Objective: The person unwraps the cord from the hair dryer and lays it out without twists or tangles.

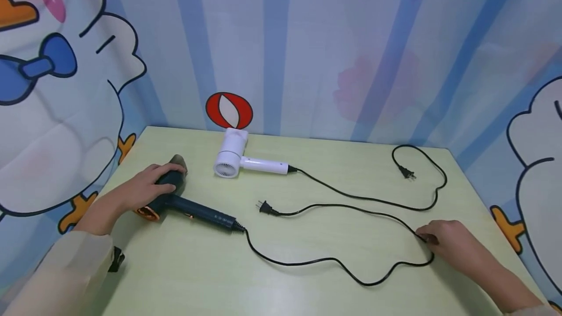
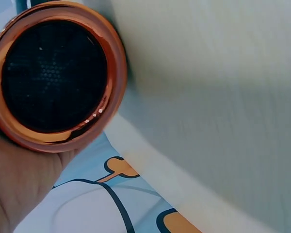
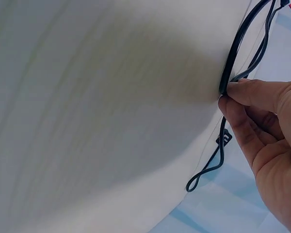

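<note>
A dark blue hair dryer (image 1: 199,210) with a copper-coloured rim lies at the left of the table, its handle pointing right. My left hand (image 1: 139,190) grips it over the barrel. In the left wrist view the round copper rim (image 2: 117,73) faces the camera, and most of the fingers are hidden behind it. From the handle a black cord (image 1: 316,260) winds right, bends back and ends in a two-pin plug (image 1: 267,207) at mid-table. At the right, my right hand (image 1: 456,245) pinches this cord between thumb and fingertips near its bend, as the right wrist view also shows.
Toward the back of the pale green table (image 1: 263,296) lies a white hair dryer (image 1: 265,165). Its black cord (image 1: 373,199) runs right and loops to a plug (image 1: 406,172) near the back right corner. A cartoon-printed curtain (image 1: 307,62) stands behind and at both sides.
</note>
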Tool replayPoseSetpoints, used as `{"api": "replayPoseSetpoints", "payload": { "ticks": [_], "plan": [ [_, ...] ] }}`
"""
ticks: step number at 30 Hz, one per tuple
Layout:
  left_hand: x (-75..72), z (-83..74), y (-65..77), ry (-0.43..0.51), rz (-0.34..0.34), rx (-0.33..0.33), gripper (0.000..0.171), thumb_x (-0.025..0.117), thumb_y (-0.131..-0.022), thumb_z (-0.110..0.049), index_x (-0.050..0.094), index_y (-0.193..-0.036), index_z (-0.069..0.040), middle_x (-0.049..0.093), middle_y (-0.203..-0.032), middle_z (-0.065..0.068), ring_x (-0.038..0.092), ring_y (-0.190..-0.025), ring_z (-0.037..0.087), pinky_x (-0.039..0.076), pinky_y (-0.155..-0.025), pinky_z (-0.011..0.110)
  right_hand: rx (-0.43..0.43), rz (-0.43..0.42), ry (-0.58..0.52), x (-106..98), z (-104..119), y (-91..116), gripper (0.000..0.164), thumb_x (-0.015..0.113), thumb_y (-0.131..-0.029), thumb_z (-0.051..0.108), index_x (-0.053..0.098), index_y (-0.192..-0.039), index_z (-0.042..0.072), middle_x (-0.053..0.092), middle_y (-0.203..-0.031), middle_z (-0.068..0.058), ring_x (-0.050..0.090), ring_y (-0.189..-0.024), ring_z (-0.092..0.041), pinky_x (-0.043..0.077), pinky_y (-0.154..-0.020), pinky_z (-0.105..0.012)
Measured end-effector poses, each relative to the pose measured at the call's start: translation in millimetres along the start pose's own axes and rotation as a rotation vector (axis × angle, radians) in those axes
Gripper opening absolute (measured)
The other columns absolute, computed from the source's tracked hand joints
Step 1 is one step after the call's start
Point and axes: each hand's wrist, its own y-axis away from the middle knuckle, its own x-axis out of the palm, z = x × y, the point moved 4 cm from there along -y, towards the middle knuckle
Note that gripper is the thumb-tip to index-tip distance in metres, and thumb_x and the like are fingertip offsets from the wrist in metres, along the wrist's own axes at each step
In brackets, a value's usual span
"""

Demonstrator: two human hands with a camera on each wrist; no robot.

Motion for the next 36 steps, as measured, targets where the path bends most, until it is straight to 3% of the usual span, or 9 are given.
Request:
{"api": "replayPoseSetpoints", "payload": {
  "ticks": [7,14,22,26,29,31,36],
  "plan": [
    [-4.3,9.8,-6.3,-0.051,-0.002,0.046,0.044,0.055,-0.104,-0.031,0.045,-0.147,-0.029,0.031,-0.15,0.029,0.045,-0.125,0.051,0.043,-0.094,0.067,-0.045,-0.015,-0.06,2,10,-9,0.025,0.081,-0.078,-0.003,0.079,-0.102,0.005,0.074,-0.088,0.002,0.065,-0.073,-0.009,0.052,-0.062,-0.025],
    [-7.0,7.8,-9.9,-0.089,-0.012,0.098,0.044,0.058,-0.102,-0.03,0.049,-0.145,-0.025,0.034,-0.149,0.028,0.044,-0.128,0.05,0.039,-0.099,0.069,-0.04,-0.004,-0.109,3,16,-10,0.025,0.083,-0.079,0.004,0.079,-0.104,0.006,0.074,-0.089,0.003,0.065,-0.073,-0.006,0.051,-0.062,-0.024],
    [-9.2,8.7,-10.1,-0.114,-0.017,0.099,0.045,0.057,-0.103,-0.031,0.048,-0.147,-0.025,0.034,-0.151,0.028,0.042,-0.131,0.05,0.037,-0.102,0.07,-0.03,-0.02,-0.126,-2,28,-12,0.025,0.082,-0.083,0.013,0.078,-0.107,0.008,0.07,-0.088,0.008,0.061,-0.073,-0.004,0.05,-0.062,-0.024],
    [-9.0,5.3,-8.2,-0.15,-0.039,0.074,0.056,0.053,-0.104,-0.043,0.039,-0.155,-0.025,0.029,-0.154,0.03,0.038,-0.134,0.054,0.034,-0.102,0.074,-0.022,-0.053,-0.066,-11,39,-11,0.026,0.078,-0.088,0.018,0.076,-0.112,0.007,0.072,-0.097,-0.001,0.064,-0.077,-0.011,0.053,-0.065,-0.031],
    [-7.0,-8.0,-4.0,-0.222,-0.11,0.03,0.067,0.046,-0.103,-0.058,0.031,-0.159,-0.025,0.025,-0.157,0.031,0.033,-0.138,0.056,0.031,-0.103,0.076,0.011,-0.064,-0.006,-22,56,-7,0.039,0.071,-0.094,0.032,0.07,-0.123,0.005,0.069,-0.114,-0.015,0.068,-0.093,-0.029,0.055,-0.076,-0.046],
    [-4.3,-25.5,0.4,-0.283,-0.173,0.009,0.073,0.042,-0.101,-0.065,0.03,-0.16,-0.024,0.023,-0.16,0.03,0.029,-0.141,0.056,0.029,-0.104,0.076,0.023,-0.071,0.012,-30,72,-4,0.05,0.065,-0.098,0.041,0.064,-0.131,0.003,0.063,-0.126,-0.023,0.064,-0.108,-0.041,0.052,-0.085,-0.056],
    [12.5,-93.9,14.8,-0.438,-0.264,0.022,0.08,0.039,-0.098,-0.071,0.029,-0.161,-0.022,0.023,-0.163,0.026,0.023,-0.145,0.054,0.028,-0.108,0.073,-0.005,-0.111,0.007,-48,118,-6,0.071,0.048,-0.103,0.057,0.048,-0.148,0.003,0.045,-0.149,-0.029,0.042,-0.135,-0.051,0.039,-0.1,-0.068]
  ]
}}
